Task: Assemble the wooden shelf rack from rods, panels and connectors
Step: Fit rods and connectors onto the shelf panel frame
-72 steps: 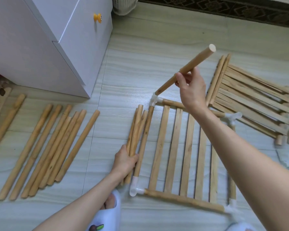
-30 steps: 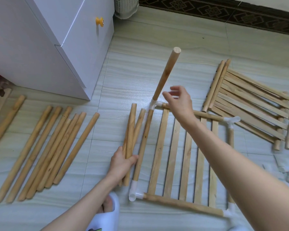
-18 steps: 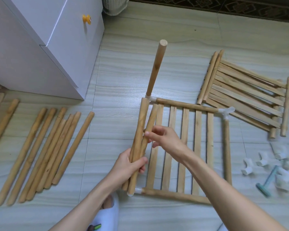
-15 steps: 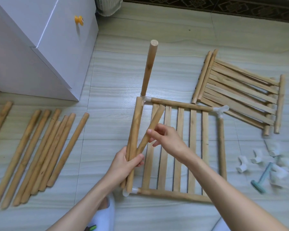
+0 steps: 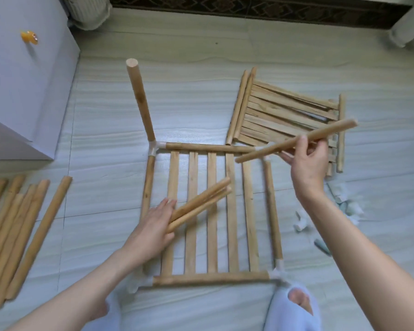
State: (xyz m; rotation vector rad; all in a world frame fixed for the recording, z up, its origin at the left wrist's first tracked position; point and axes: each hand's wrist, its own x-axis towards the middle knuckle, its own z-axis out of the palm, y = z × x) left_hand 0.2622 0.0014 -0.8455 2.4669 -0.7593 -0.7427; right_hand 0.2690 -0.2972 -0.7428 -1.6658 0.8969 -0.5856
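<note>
A slatted shelf frame of rods, flat slats and white corner connectors lies on the floor in front of me. One upright rod stands in its far-left connector. My right hand grips a single rod and holds it in the air over the frame's far-right corner. My left hand holds two rods that slant across the slats; its fingers look nearly straight.
A stack of slatted panels lies at the far right. Several loose rods lie at the left. White connectors are scattered at the right. A white cabinet stands at the far left. My slippered foot is near the frame.
My right hand took one rod out of the bundle and carried it to the far right. My left hand swung the other two rods over the slats. The view shifted right.
</note>
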